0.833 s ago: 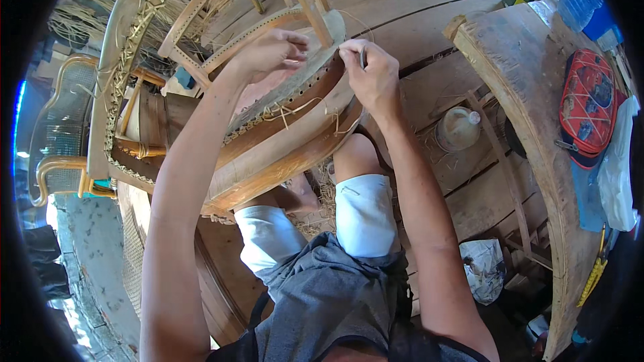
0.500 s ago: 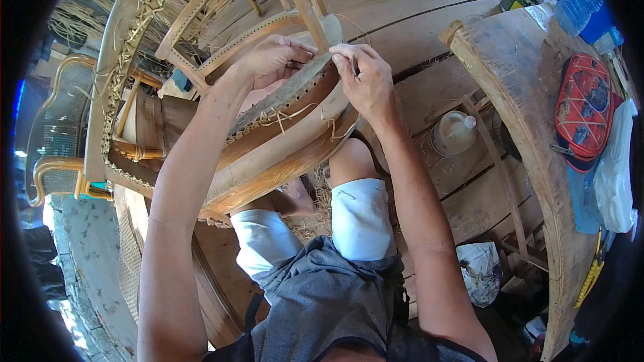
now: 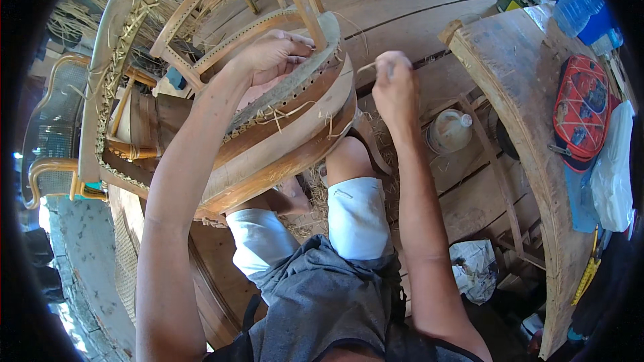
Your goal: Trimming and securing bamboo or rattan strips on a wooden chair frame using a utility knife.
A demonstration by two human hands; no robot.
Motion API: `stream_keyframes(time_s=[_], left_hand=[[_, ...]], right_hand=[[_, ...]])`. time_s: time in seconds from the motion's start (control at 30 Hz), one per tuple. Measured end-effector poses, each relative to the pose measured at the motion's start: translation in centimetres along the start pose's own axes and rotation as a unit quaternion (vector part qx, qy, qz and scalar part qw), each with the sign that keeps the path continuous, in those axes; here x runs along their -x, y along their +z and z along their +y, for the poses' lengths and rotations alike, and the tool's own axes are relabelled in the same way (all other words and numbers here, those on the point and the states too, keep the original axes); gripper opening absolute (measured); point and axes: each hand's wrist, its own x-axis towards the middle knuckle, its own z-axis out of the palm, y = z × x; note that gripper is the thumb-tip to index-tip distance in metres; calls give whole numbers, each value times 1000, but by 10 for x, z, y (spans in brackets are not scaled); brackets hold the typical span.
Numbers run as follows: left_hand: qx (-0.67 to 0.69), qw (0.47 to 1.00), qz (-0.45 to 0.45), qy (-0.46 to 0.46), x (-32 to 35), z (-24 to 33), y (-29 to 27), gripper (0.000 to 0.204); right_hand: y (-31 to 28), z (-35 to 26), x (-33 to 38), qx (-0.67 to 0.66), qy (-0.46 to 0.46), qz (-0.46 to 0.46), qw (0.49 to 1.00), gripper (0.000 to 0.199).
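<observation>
Across my lap rests a wooden chair frame with a curved rim and a row of small drilled holes. Cane strands are laced through some of the holes, with loose ends sticking out. My left hand is at the rim's inner side, close to an upright wooden post, its fingers bent together; what they pinch is hidden. Off to the right of the rim, clear of the chair, my right hand is closed and blurred by motion. A thin light-brown strip pokes out of it toward the chair.
A worn wooden table curves along the right, bearing a red pouch and a white plastic bag. A plastic container stands on the plank floor. Other chair frames and a cane-backed chair are at the left.
My right hand has swung rightward, away from the chair rim, and the strip now shows from its fingers. My left hand stays almost in place at the rim.
</observation>
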Motion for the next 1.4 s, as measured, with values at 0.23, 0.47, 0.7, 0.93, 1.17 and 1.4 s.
stream_keyframes(time_s=[0.23, 0.47, 0.7, 0.93, 1.17, 1.4], left_hand=[[-29, 1000, 8, 1, -4, -1, 3, 20], [-11, 999, 35, 15, -9, -12, -6, 19], [9, 1000, 25, 12, -3, -3, 3, 19], [-18, 999, -25, 19, -4, 3, -8, 20], [-2, 999, -4, 32, 5, 9, -4, 23], [-22, 1000, 3, 2, 4, 6, 1, 21]], right_hand=[[28, -16, -7, -150, 42, -84, 984, 20], [41, -11, -19, -139, -52, -50, 988, 14], [44, -7, -18, 8, -181, 29, 983, 14], [10, 10, 0, 29, -56, 4, 998, 16], [36, -22, -13, -126, 0, -27, 992, 16], [47, -8, -22, 24, -145, 55, 988, 15]])
